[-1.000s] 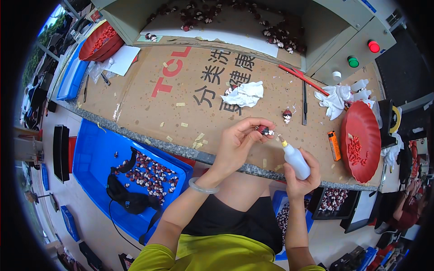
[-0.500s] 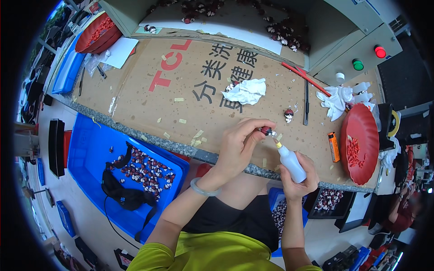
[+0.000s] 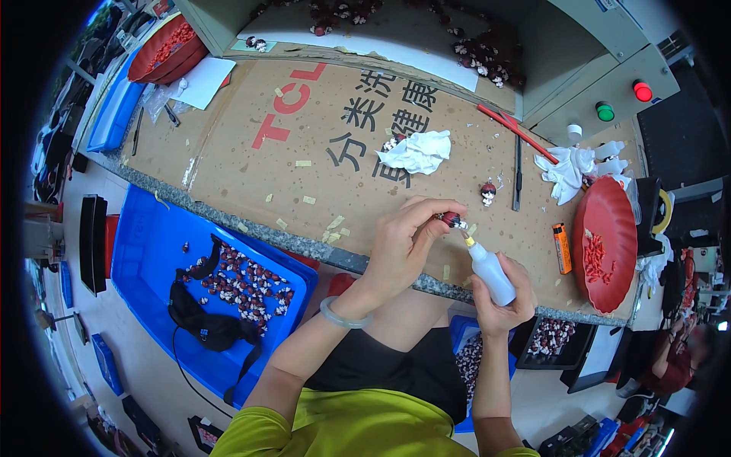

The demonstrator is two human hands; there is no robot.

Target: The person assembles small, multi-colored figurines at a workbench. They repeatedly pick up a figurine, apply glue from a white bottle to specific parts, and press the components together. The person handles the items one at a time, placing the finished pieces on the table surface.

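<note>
Over the cardboard-covered bench, my left hand (image 3: 400, 247) pinches a small dark-red and white figurine (image 3: 451, 219) between thumb and fingertips. My right hand (image 3: 510, 297) is wrapped round a white squeeze bottle (image 3: 492, 276) with a yellow collar, tilted up to the left. Its thin tip is at the figurine's white lower end; whether they touch is too small to tell. Beyond my hands a similar loose figurine (image 3: 488, 193) lies on the cardboard. A crumpled white tissue (image 3: 425, 152) rests further back, partly over another figurine.
To the right are a red dish (image 3: 618, 266) of small red pieces, an orange box (image 3: 562, 247), a black pen-like tool (image 3: 518, 175) and red sticks (image 3: 525, 139). A grey machine (image 3: 586, 91) holds figurines at the back. Below left, a blue bin (image 3: 145, 263) contains figurines and a black bag.
Both hands keep their hold and almost the same pose. The bottle's tip appears marginally nearer the figurine; the whole view has shifted slightly.
</note>
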